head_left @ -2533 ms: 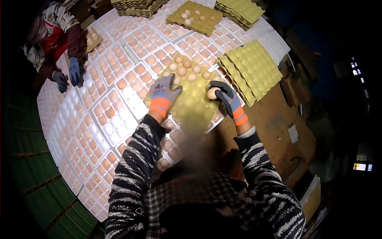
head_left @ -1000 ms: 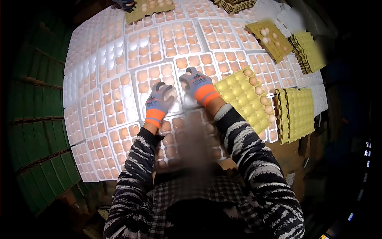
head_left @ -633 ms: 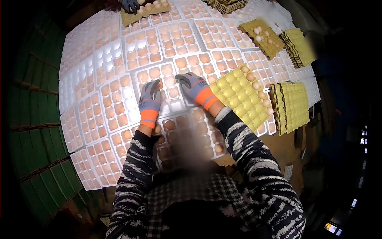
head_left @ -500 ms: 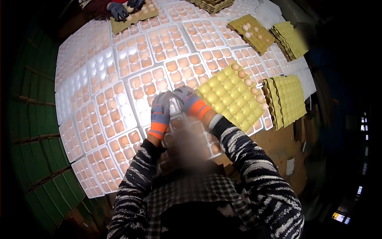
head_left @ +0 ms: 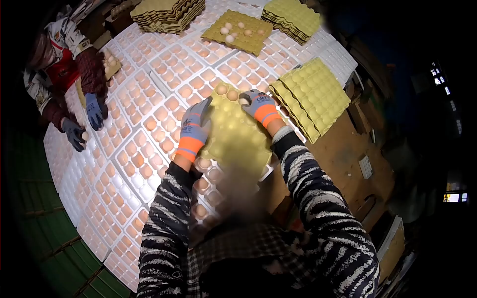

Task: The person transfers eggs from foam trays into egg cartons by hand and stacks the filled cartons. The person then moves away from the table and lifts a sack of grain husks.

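A yellow moulded egg tray lies in front of me over the white egg trays, its lower part blurred. Brown eggs sit along its far edge. My right hand, in a grey and orange glove, is at that edge with its fingers curled over an egg. My left hand, gloved alike, is at the tray's left edge, its fingers close together and bent inward. What lies under the left fingers is hidden.
White plastic trays full of eggs cover the table. Yellow tray stacks stand at right, far right and at the back. Another yellow tray holds several eggs. A co-worker's gloved hand is beside an egg at left.
My hands have moved from the white trays to the yellow tray and are farther apart. The view has swung right, and more of the co-worker shows at left.
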Tool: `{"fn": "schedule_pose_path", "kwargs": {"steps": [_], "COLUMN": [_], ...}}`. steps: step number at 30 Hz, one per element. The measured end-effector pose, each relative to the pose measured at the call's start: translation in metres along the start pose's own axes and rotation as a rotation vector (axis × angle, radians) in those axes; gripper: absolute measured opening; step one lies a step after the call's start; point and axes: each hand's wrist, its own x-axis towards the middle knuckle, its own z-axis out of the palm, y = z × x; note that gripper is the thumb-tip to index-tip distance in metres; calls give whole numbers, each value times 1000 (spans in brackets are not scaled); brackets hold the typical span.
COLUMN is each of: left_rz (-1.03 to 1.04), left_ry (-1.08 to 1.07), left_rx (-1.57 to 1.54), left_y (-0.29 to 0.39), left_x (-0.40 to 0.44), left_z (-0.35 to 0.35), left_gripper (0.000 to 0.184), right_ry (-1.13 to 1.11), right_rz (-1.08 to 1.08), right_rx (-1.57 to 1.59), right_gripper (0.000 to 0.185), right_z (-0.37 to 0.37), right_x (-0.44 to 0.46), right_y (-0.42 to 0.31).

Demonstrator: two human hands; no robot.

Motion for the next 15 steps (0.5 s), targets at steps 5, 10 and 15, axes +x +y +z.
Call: {"fn": "schedule_pose_path", "kwargs": {"steps": [5, 10, 15], "left_rz": [210, 371, -237], "left_ry": [-317, -448, -119], "left_rx": [501, 664, -72], "left_y": [7, 1, -24], "left_x": [93, 115, 114], "left_z": [62, 71, 72], "left_gripper": [53, 43, 31], "right_ry": [67, -28, -152], "right_rz": [112, -37, -135], "right_rx": [1262, 347, -26], "right_gripper": [46, 49, 42], "right_z": [-27, -26, -20], "right_x": [-36, -33, -17], "right_y": [59, 74, 55]}}
